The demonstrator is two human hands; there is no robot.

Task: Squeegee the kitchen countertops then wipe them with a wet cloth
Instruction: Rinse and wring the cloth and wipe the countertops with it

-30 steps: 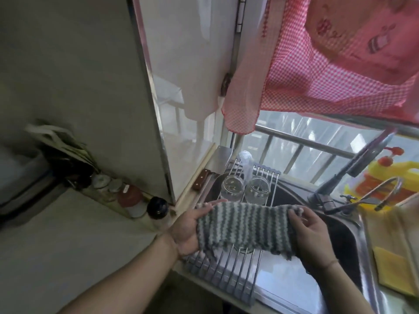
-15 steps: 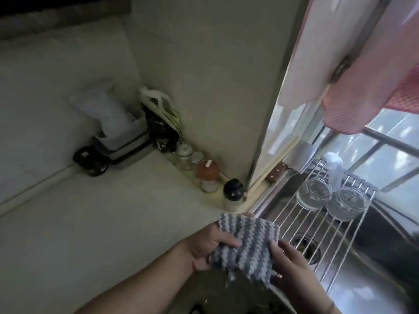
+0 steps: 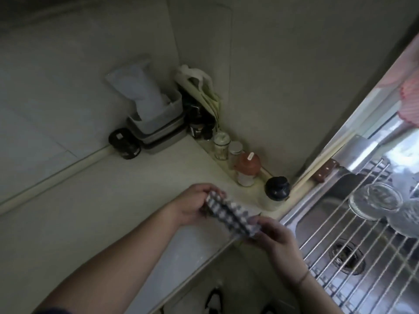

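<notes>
Gripping a grey-and-white striped cloth [image 3: 231, 213] by its two ends, left hand [image 3: 192, 206] and right hand [image 3: 275, 234] curled round it, just above the worktop [image 3: 95, 223] front edge beside the sink [image 3: 317, 214]. Lining the worktop's back edge toward the corner: spice jars [image 3: 246, 171], containers [image 3: 158, 132].
</notes>
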